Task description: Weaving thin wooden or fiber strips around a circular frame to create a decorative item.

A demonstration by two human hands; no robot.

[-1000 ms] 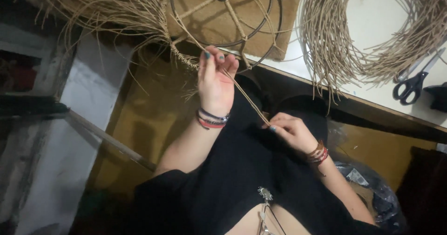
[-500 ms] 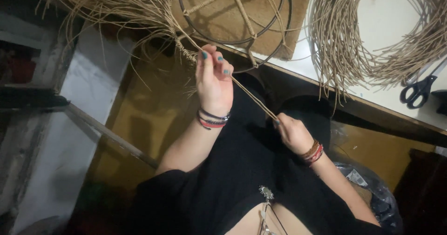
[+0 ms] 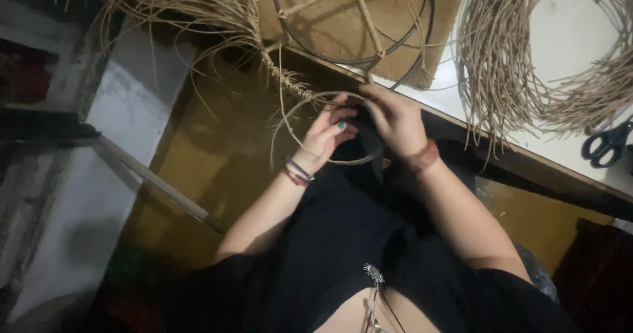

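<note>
A thin tan fibre strand [image 3: 300, 112] curls in a loose loop beside the wire frame [image 3: 356, 23].

**Nothing packaged, labelled or on a screen**

Scanning the whole head view now: no box, no bag with print, no wrapper anywhere. No label or tag with lettering on any surface. No sign on the walls or floor at the left. No screen or display in sight, top to bottom. That is the full count for this moment: zero packages, zero labels, zero signs, zero screens.
</note>
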